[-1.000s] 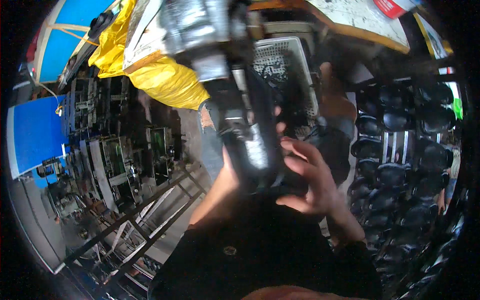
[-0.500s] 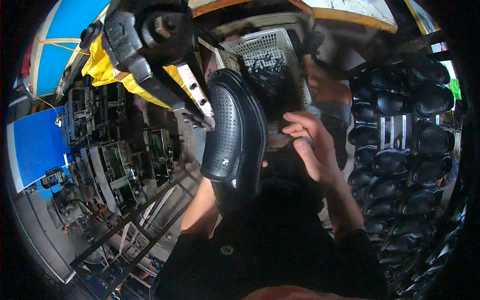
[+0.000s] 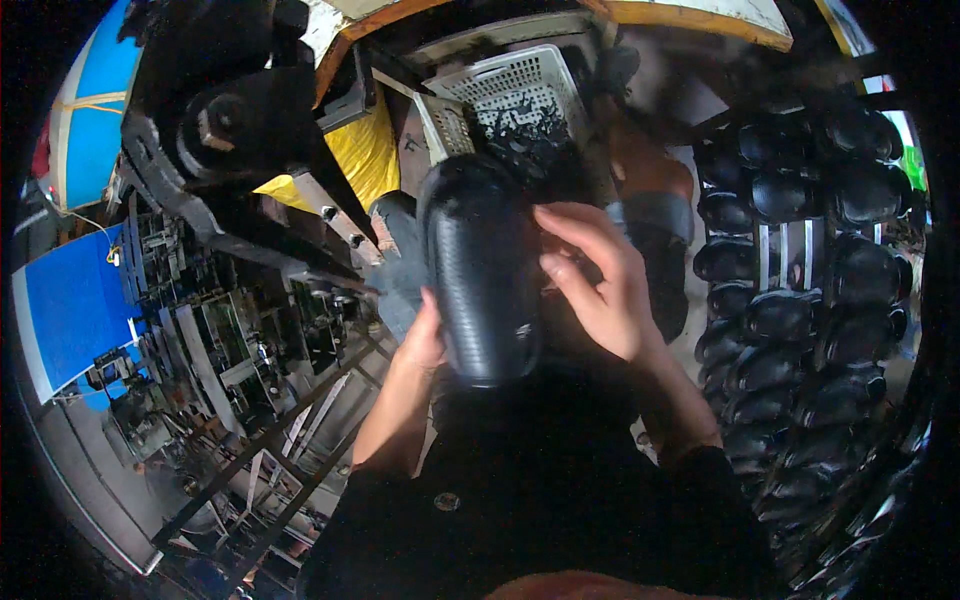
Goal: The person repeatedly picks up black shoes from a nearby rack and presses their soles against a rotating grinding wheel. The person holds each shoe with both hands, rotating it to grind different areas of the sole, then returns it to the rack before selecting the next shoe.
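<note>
A black moulded clog (image 3: 482, 280) hangs over my lap, its long side running away from me. Its ribbed, glossy upper and a small pale mark face up. My left hand (image 3: 423, 338) grips it along the left edge; the thumb shows and the other fingers are hidden beneath. At the opposite edge is my right hand (image 3: 600, 280), thumb and forefinger apart with their tips close to the clog. Whether those tips touch it I cannot tell.
A white perforated crate (image 3: 575, 95) holding black scraps stands ahead. Upper left, a heavy black machine arm (image 3: 235, 130) juts in close, a yellow bag (image 3: 365, 160) behind it. Several black clogs (image 3: 785, 320) fill a rack at right. Metal frames (image 3: 215, 340) crowd the left.
The clog has turned from its dotted inner side to its ribbed upper and swung upright. My right hand has come left to its edge. The machine arm sits farther left in view.
</note>
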Demonstrator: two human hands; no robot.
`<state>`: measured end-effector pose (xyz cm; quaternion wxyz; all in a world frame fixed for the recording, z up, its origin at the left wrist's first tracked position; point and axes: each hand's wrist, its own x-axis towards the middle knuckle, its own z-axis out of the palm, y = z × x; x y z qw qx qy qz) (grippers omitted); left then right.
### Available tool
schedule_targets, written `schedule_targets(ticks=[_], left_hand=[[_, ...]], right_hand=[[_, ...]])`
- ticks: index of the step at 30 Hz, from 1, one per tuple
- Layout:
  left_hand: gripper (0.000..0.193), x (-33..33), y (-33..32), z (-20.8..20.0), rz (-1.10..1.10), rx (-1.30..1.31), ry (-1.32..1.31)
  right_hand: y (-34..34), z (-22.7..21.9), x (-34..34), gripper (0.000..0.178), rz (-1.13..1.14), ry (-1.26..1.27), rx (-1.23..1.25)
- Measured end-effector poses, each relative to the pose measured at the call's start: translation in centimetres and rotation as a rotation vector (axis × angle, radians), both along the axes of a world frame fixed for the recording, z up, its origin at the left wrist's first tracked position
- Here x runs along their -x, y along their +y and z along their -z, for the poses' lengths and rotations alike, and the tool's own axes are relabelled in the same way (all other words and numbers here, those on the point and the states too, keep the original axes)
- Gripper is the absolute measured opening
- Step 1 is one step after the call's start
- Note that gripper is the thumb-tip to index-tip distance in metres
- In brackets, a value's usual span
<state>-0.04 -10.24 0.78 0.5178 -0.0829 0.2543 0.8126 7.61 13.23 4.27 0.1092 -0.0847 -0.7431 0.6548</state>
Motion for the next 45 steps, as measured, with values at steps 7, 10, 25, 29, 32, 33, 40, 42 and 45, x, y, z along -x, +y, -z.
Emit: schedule_targets(ticks=[7, 10, 25, 29, 32, 33, 40, 42, 45], left_hand=[[0.085, 2.8, 1.3, -4.0, 0.060, 0.834, 1.969], [0.098, 3.6, -0.8, -4.1, -0.079, 0.855, 2.061], [0.095, 5.9, -1.1, -6.7, -0.566, 0.629, 1.129], [0.099, 6.4, -1.1, -6.7, -0.588, 0.658, 1.197], [0.100, 6.5, -0.9, -6.7, -0.617, 0.657, 1.214], [0.100, 6.6, -0.8, -6.6, -0.634, 0.645, 1.210], [0.099, 6.9, -1.5, -5.3, -0.717, 0.577, 1.133], [0.098, 7.0, -1.9, -5.1, -0.720, 0.587, 1.076], [0.095, 6.9, -3.1, -4.9, -0.692, 0.616, 0.986]], right_hand=[[0.3, -2.0, -0.1, 0.061, 0.046, -0.184, 0.334], [0.5, -3.4, 0.4, 0.057, 0.072, -0.193, 0.273], [3.4, -2.6, 1.1, 0.078, 0.168, 0.322, 0.344], [3.4, -2.7, 1.2, 0.081, 0.178, 0.376, 0.377], [4.1, -2.1, 1.2, 0.083, 0.152, 0.394, 0.332], [4.3, -2.1, 1.3, 0.083, 0.125, 0.395, 0.332], [2.5, -4.1, 2.5, 0.084, 0.128, 0.298, 0.410], [2.0, -4.3, 3.1, 0.082, 0.101, 0.309, 0.437], [2.1, -3.8, 3.9, 0.079, 0.019, 0.338, 0.386]])
